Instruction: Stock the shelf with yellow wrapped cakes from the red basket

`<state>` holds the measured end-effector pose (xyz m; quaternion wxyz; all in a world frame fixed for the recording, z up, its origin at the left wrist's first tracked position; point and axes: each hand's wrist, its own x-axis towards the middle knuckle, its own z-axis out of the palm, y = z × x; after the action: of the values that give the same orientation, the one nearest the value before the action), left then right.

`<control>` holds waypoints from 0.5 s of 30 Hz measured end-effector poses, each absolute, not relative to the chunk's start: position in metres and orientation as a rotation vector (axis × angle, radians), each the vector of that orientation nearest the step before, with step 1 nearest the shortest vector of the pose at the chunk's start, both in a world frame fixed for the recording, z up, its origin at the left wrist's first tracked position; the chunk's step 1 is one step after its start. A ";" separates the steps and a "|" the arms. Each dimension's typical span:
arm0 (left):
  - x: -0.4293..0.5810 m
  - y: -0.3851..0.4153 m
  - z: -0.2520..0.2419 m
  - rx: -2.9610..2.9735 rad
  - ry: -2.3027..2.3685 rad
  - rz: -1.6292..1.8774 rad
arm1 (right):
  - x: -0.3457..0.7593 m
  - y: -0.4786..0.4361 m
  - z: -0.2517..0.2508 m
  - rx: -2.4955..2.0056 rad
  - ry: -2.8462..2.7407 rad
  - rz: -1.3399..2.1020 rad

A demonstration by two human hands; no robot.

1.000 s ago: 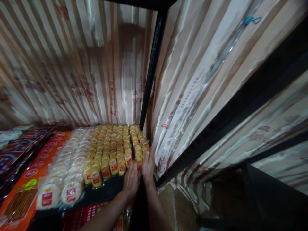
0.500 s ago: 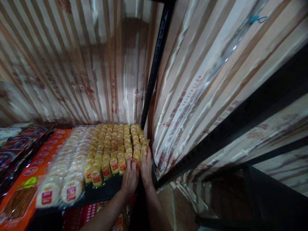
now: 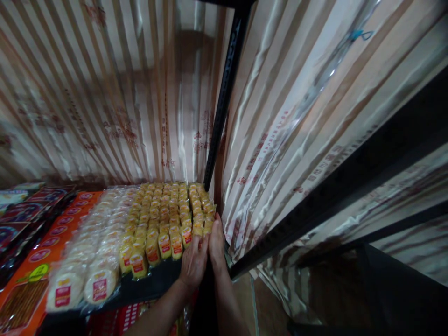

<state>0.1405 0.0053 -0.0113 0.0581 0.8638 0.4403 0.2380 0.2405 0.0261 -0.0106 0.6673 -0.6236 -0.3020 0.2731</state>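
My left hand (image 3: 193,262) and my right hand (image 3: 217,243) lie side by side at the front right corner of a dark shelf (image 3: 154,282). Both press against the front packets of the rightmost row of small yellow snack packets (image 3: 168,212), fingers closed together around the packets. The right hand lies along the row's right side, next to the black upright post (image 3: 224,100). What exactly sits under the fingers is hidden.
Left of the yellow packets lie rows of round pale cakes in clear wrap (image 3: 93,247), then orange packets (image 3: 42,254) and dark red ones (image 3: 17,212). Striped plastic sheeting (image 3: 115,102) backs the shelf and covers the rack at right (image 3: 315,112). Red packs (image 3: 119,317) sit below.
Both hands slid slightly forward along the rightmost yellow row, then settled with fingers closed on its front packets. The camera view shifted a little.
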 end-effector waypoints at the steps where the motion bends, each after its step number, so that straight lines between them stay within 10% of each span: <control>1: 0.140 0.006 -0.013 2.621 1.330 0.722 | 0.240 0.027 -0.010 -1.400 -0.683 0.609; 15: 0.136 0.007 -0.036 2.681 1.290 1.079 | 0.244 0.035 -0.009 -1.480 -0.827 0.545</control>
<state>0.1358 0.0074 -0.0356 -0.0117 0.8471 0.4075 0.3409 0.2439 0.0349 -0.0085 0.6293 -0.6459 -0.3609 0.2377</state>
